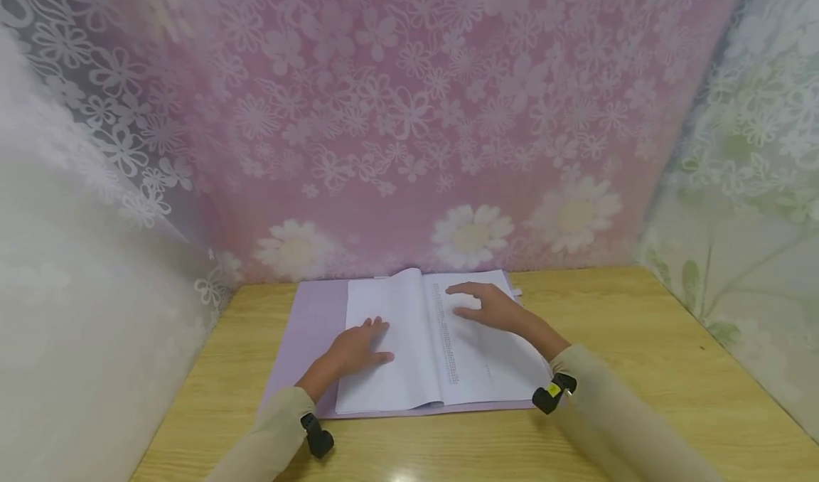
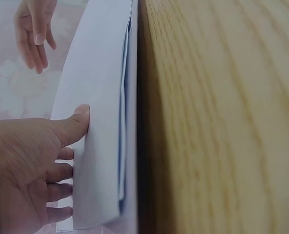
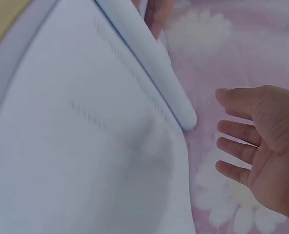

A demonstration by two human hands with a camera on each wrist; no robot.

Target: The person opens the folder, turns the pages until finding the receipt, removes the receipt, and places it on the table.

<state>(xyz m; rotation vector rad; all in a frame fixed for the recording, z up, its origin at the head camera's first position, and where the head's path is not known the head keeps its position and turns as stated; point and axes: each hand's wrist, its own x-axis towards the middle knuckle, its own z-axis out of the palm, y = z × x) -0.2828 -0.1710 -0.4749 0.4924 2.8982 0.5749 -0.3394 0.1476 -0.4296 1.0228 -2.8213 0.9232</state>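
Observation:
White printed sheets (image 1: 409,389) lie spread on an opened purple folder (image 1: 316,318) on the table. My left hand (image 1: 358,347) rests on the left-hand sheets, its fingers extended and thumb apart. In the left wrist view the thumb and fingertips of that hand (image 2: 32,170) touch the paper (image 2: 98,141). Above the right-hand page (image 3: 86,161) hovers my right hand (image 1: 489,308), fingers loosely bent and nothing between them. The right wrist view shows this hand (image 3: 266,141) apart from the paper. A narrow column of print runs down the right page near the fold.
The wooden table (image 1: 601,311) extends to both sides and in front of the folder. A pink floral wall covering (image 1: 409,148) rises right behind it, with pale patterned coverings at left (image 1: 77,290) and right (image 1: 742,219). Black cameras (image 1: 316,436) are strapped to both wrists.

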